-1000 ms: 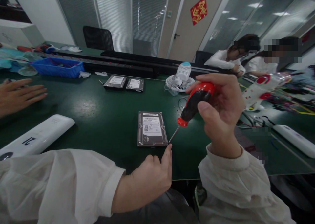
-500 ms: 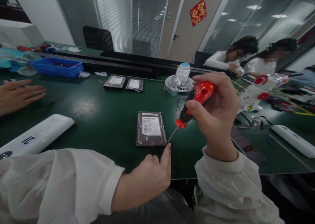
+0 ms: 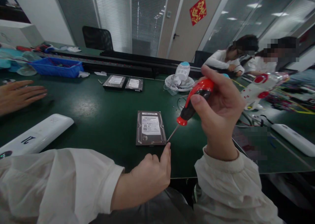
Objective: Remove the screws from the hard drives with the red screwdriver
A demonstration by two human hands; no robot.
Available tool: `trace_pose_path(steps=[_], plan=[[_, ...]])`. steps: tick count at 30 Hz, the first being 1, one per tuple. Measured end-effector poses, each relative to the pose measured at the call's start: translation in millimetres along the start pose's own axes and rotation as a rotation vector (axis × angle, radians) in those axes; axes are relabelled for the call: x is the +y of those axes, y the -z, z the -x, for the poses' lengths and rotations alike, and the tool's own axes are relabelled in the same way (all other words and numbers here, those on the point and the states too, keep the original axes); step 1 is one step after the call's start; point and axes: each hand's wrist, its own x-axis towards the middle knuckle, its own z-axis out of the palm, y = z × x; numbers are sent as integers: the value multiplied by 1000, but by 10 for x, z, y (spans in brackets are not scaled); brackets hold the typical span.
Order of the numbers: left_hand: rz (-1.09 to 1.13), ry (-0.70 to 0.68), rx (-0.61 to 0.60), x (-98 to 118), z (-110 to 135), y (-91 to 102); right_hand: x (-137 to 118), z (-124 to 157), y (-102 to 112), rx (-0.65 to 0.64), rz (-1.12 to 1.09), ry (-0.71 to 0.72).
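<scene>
A hard drive (image 3: 150, 128) lies label up on the green table. My right hand (image 3: 219, 102) holds a red and black screwdriver (image 3: 188, 109) by its handle, thumb on the near side and forefinger raised off the top. The shaft slants down to the drive's near right corner, where its tip rests. My left hand (image 3: 154, 171) is at that corner, forefinger stretched to the tip and the other fingers curled in. Its thumb and whatever the fingers may hold are hidden. Any screw under the tip is too small to make out.
Two more drives (image 3: 134, 84) lie farther back, beside a white fan (image 3: 182, 76). Small loose parts lie near the fan. A blue bin (image 3: 57, 67) stands back left. Another person's hand (image 3: 21, 96) is at the left, above a white device (image 3: 39, 133). Two people sit back right.
My right hand has turned the screwdriver's handle and its fingers have opened somewhat around it. The tip and my left hand have stayed at the drive's corner.
</scene>
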Motion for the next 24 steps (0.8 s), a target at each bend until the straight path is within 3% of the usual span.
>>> trace_pose_path(steps=[5, 11, 17, 21, 24], plan=[[1, -22, -30, -11, -8, 23, 45, 7, -21, -15, -188, -35], [5, -12, -37, -8, -6, 41, 44, -7, -21, -8, 38, 59], [15, -7, -24, -1, -3, 33, 58, 16, -37, -20, -129, 12], [14, -2, -16, -6, -8, 37, 40, -7, -40, 46, -18, 77], [7, -2, -3, -12, -9, 42, 32, -6, -20, 35, 27, 34]])
